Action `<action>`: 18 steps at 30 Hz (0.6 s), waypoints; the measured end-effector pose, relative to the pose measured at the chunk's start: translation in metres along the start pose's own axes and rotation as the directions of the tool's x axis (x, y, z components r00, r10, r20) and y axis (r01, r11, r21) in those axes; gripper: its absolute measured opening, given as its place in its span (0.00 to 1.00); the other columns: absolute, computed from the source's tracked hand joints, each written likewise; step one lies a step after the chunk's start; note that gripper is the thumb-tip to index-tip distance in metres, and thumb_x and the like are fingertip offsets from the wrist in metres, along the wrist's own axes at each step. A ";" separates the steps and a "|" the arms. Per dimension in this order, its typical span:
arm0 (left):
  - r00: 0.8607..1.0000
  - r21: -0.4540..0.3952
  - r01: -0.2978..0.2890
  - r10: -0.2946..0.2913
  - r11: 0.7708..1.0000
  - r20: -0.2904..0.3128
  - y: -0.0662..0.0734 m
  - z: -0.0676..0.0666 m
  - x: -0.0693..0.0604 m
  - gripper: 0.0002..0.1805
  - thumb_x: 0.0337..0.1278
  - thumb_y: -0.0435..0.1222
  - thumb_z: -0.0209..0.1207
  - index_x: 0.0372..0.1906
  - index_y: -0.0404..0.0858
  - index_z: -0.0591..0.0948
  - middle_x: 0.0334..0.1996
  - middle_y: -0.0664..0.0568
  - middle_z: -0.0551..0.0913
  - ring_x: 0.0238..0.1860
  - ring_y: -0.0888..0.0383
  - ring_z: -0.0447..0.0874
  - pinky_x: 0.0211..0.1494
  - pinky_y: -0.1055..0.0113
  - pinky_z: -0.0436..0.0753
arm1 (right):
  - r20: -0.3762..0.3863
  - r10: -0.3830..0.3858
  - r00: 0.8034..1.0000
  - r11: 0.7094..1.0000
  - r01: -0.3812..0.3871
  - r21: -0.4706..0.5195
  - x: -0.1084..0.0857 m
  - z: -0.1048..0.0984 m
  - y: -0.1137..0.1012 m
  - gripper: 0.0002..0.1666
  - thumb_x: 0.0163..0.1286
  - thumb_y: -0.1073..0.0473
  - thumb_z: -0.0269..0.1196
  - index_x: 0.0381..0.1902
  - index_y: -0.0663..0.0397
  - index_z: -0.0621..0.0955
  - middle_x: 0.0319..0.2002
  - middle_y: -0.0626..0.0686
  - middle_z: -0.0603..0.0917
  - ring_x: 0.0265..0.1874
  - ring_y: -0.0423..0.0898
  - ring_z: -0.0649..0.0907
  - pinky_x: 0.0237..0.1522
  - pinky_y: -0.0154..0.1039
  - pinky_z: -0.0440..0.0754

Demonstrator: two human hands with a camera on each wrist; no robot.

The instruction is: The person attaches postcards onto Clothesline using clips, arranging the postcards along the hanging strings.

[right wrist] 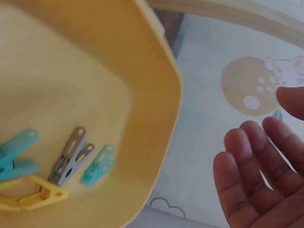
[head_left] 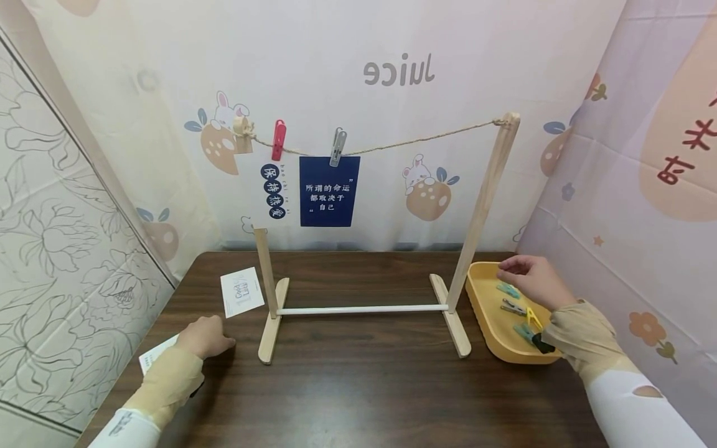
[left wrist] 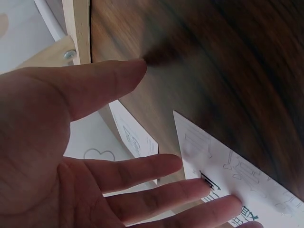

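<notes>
My left hand (head_left: 204, 336) is at the table's left side, fingers extended over a white printed card (left wrist: 251, 178); whether the fingertips touch it I cannot tell. Another white card (head_left: 242, 292) lies just beyond. Above the far part of a yellow basket (head_left: 486, 326) is my right hand (head_left: 534, 281), fingers slightly bent, with nothing in them. Teal (right wrist: 98, 166), grey (right wrist: 71, 156) and yellow clothespins (right wrist: 35, 194) lie inside the basket. On a twine line (head_left: 420, 140), a red clothespin (head_left: 278, 140) holds a white card (head_left: 274, 193) and a grey clothespin (head_left: 338, 147) a dark blue card (head_left: 329, 214).
A wooden frame with two posts (head_left: 484, 205) carries the twine. A white rod (head_left: 364, 309) joins its feet low over the brown table (head_left: 358, 386). Printed curtains (head_left: 370, 37) stand behind and at the right.
</notes>
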State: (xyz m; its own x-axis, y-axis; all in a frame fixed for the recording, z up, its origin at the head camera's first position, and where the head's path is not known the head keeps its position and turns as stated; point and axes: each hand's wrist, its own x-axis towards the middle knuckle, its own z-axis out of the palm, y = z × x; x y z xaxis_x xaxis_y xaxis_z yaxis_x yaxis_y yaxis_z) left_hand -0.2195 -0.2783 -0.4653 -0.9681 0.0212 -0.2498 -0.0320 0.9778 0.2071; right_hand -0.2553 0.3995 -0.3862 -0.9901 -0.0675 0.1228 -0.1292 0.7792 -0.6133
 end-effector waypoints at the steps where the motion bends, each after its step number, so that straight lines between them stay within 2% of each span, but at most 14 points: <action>1: 1.000 0.003 -0.007 0.007 1.000 -0.007 0.001 0.001 0.000 0.25 0.62 0.44 0.70 0.44 0.22 0.84 0.40 0.29 0.88 0.38 0.40 0.86 0.46 0.38 0.86 | 0.006 0.003 1.000 1.000 -0.003 -0.020 0.000 0.001 0.001 0.20 0.79 0.56 0.67 0.55 0.70 0.85 0.43 0.59 0.92 0.35 0.37 0.84 0.35 0.33 0.83; 8: 0.999 0.014 -0.023 0.024 1.000 -0.034 0.005 0.004 -0.002 0.26 0.59 0.45 0.72 0.44 0.22 0.85 0.39 0.31 0.87 0.37 0.41 0.86 0.44 0.38 0.86 | 0.050 0.021 0.999 0.994 -0.015 -0.106 0.007 0.004 0.014 0.26 0.75 0.56 0.71 0.59 0.73 0.83 0.46 0.66 0.91 0.42 0.55 0.89 0.39 0.38 0.84; 12: 0.999 0.013 -0.035 0.035 0.999 -0.030 0.009 0.004 -0.004 0.28 0.59 0.45 0.73 0.46 0.22 0.84 0.40 0.32 0.87 0.37 0.42 0.85 0.43 0.39 0.86 | 0.062 0.024 0.998 0.989 -0.014 -0.148 0.011 0.007 0.020 0.28 0.72 0.55 0.72 0.59 0.75 0.83 0.47 0.67 0.90 0.45 0.60 0.89 0.40 0.41 0.84; 18: 0.999 -0.029 -0.030 0.029 0.999 -0.023 0.011 0.002 -0.004 0.19 0.54 0.43 0.76 0.35 0.32 0.83 0.34 0.40 0.87 0.34 0.45 0.84 0.39 0.42 0.85 | 0.084 0.041 0.996 0.980 -0.024 -0.197 0.015 0.011 0.025 0.29 0.70 0.56 0.71 0.59 0.76 0.83 0.49 0.72 0.88 0.50 0.68 0.87 0.50 0.60 0.86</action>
State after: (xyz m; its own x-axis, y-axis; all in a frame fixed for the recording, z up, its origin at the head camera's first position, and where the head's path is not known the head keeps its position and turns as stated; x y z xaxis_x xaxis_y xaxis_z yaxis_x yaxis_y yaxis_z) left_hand -0.2154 -0.2675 -0.4638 -0.9741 0.0450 -0.2218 -0.0102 0.9702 0.2419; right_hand -0.2740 0.4112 -0.4089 -0.9957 -0.0873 0.0314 -0.0921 0.8882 -0.4501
